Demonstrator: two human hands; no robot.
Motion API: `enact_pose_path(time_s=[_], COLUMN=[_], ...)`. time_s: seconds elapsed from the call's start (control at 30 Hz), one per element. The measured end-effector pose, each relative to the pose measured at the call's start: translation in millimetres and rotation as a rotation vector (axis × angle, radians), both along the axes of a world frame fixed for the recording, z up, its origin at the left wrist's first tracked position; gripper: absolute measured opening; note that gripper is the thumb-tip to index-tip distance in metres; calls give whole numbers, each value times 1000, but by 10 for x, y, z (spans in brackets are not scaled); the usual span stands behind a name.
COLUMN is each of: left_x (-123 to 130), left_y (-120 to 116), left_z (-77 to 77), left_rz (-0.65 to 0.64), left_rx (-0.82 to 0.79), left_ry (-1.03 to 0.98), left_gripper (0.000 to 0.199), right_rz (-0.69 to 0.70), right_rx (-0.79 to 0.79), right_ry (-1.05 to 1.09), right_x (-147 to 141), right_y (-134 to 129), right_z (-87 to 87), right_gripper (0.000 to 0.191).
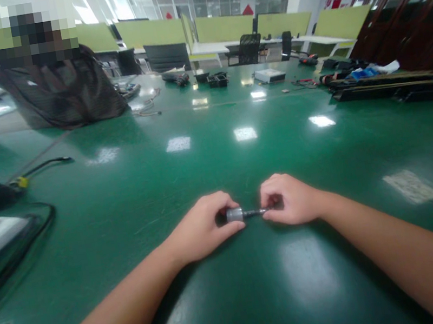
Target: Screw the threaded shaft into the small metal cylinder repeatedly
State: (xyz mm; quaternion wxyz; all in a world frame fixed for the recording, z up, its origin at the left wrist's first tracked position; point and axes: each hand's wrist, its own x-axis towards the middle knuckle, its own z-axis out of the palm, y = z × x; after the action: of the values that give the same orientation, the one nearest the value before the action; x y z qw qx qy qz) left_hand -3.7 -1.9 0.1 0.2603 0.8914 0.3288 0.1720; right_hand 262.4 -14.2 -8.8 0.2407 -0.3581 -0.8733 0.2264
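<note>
- Left hand [206,226]: thumb and fingers pinch the grey cylinder [235,215] at its sides.
- Right hand [294,201]: fingertips and thumb close on the far end of the thin dark shaft [252,213]; the exact contact is partly hidden.
- Handling, as judged: the cylinder, being thicker, suits the firmer grip; the shaft calls for a lighter one. Both pinches are best kept level and in line, since a sideways pull could bend or slip the shaft. Low wrists would help steadiness.
- Position relative to the hands: the cylinder sits within the left hand's pinch; the shaft runs from it towards the right hand, its middle exposed between them.
- Position on the bench [124,204]: well apart from the far edge, towards the near side; the near edge is out of view. Whether the piece touches the surface cannot be told.
</note>
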Motion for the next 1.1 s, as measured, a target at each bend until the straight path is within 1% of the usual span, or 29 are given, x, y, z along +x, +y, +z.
enact_pose_path(time_s=[0.2, 0.37, 0.47, 0.63, 0.7, 0.83, 0.87, 1.0, 1.1], left_x=[-16, -14, -5, 8, 8, 11, 14, 31, 37], left_y=[-11, -3, 5, 2, -2, -11, -12, -17, -18], left_z=[2, 5, -2, -32, -42, -29, -20, 6, 1], left_rz=[8, 11, -2, 0, -2, 6, 0, 2, 10], left_rx=[-3, -3, 6, 30, 33, 31, 26, -7, 3], left_ry=[3, 4, -5, -17, -20, -36, -39, -50, -41], left_gripper=[21, 22, 21, 21, 22, 26, 27, 20, 19], right_rz=[-32, -10, -8, -55, -48, -40, -47, -78, -103], right_rx=[-105, -112, -92, -3, 6, -11, -14, -14, -1], right_ry=[-21, -30, -23, 6, 18, 40, 40, 49, 64], right_x=[130, 143, 71, -196, -267, -277, -269, -260, -275], right_y=[29, 33, 26, -35, -65, -90, -89, -85, -87], right_z=[42, 45, 26, -35, -45, -34, -33, -51, -63], right_gripper=[9, 8, 8, 10, 10, 18, 17, 13, 11])
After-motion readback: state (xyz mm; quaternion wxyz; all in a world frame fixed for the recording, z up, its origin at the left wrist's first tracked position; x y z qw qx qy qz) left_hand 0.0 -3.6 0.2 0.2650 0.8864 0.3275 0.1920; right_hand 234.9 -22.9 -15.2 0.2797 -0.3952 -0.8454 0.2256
